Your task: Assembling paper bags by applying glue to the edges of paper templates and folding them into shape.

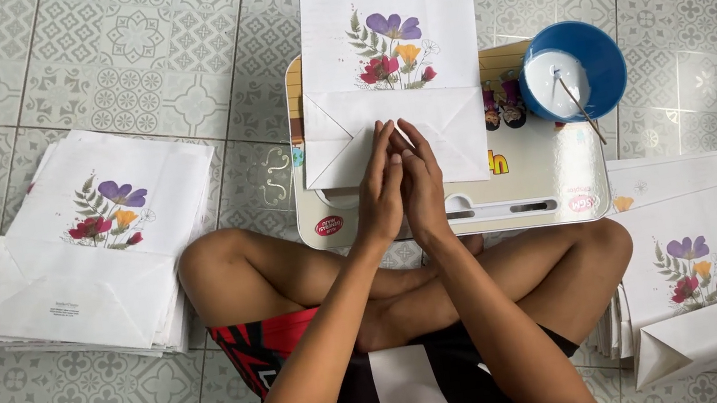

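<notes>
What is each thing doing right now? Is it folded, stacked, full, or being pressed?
Paper bag: flat on the small table, bottom flap folded, under both hands.
Left hand: fingers flat, pressing the flap.
Right hand: fingers flat, pressing the flap, touching the left hand.
Blue bowl: upright, white paste inside, a stick resting in it.
Left stack: folded bags piled on the floor.
Right stack: bags piled on the floor, the top one's flap folded.

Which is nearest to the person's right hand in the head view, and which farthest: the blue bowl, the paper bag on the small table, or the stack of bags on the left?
From the right hand:
1. Paper bag on the small table, directly under the fingertips, touching.
2. Blue bowl, up to the right on the table's far corner.
3. Stack of bags, on the floor far to the left.
</notes>
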